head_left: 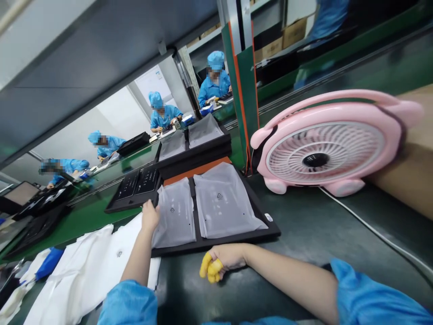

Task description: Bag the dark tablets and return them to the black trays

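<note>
And here's the black tray, matt, with the look of plastic. On it, a larger bag and a smaller bag, both frosted, translucent film, crinkled at the edges. To the tray's right, pink plastic all round the fan, smooth and glossy on the casing, with a smooth pale cord beneath it. In front of the tray, yellow finger covers on the right hand, rubbery and matt, above a smooth, dark worktop with a soft sheen. Left of the tray, white sheeting, thin and creased. Nearer than the tray, blue cloth sleeves, lightly wrinkled. Beyond it, a smooth metal post and matt brown cardboard boxes.
</note>
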`<state>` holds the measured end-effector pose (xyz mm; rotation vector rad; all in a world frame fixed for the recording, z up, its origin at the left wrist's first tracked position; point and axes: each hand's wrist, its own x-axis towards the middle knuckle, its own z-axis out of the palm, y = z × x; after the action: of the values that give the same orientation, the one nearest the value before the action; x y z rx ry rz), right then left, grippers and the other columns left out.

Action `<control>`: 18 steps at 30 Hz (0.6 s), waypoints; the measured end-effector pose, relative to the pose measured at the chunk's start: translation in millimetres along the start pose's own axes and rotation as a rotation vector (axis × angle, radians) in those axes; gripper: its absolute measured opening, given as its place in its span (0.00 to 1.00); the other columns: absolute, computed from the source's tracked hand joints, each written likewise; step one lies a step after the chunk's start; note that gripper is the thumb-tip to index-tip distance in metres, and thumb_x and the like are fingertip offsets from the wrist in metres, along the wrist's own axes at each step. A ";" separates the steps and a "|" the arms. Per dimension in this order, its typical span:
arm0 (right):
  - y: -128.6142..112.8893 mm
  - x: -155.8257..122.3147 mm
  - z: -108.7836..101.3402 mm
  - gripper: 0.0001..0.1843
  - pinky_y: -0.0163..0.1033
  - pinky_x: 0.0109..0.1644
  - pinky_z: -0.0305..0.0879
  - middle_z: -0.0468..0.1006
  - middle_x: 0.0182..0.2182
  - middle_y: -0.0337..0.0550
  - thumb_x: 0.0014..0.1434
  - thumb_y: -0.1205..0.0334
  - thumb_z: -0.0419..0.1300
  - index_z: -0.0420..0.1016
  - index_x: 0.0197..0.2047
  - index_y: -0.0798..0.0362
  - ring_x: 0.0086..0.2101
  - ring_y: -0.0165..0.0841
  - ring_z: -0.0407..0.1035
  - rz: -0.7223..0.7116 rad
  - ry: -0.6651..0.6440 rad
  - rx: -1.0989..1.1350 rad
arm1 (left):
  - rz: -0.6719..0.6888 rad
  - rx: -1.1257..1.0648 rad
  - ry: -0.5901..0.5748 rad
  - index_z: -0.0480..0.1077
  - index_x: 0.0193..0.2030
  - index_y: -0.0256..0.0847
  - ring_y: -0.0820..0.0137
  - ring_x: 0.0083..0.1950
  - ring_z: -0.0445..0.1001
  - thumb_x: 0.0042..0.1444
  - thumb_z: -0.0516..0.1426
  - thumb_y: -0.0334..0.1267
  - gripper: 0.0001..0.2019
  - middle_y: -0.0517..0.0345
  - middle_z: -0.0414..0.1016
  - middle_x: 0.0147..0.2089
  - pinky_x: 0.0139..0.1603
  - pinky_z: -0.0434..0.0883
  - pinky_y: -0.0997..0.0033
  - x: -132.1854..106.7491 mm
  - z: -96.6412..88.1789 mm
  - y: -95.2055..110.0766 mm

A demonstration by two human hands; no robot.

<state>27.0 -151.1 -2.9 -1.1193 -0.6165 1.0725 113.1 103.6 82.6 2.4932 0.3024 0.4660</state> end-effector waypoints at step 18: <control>7.0 -99.5 -72.0 0.26 0.47 0.48 0.62 0.71 0.42 0.57 0.44 0.53 0.57 0.67 0.44 0.59 0.43 0.45 0.68 -0.017 1.557 -0.627 | -0.356 -0.360 -0.175 0.73 0.32 0.35 0.58 0.42 0.74 0.43 0.61 0.41 0.12 0.52 0.77 0.30 0.43 0.70 0.65 -43.0 -59.1 -16.9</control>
<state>45.5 -270.8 -24.5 -2.0414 0.3495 -0.2564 48.7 133.3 107.2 2.0558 0.5294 0.1379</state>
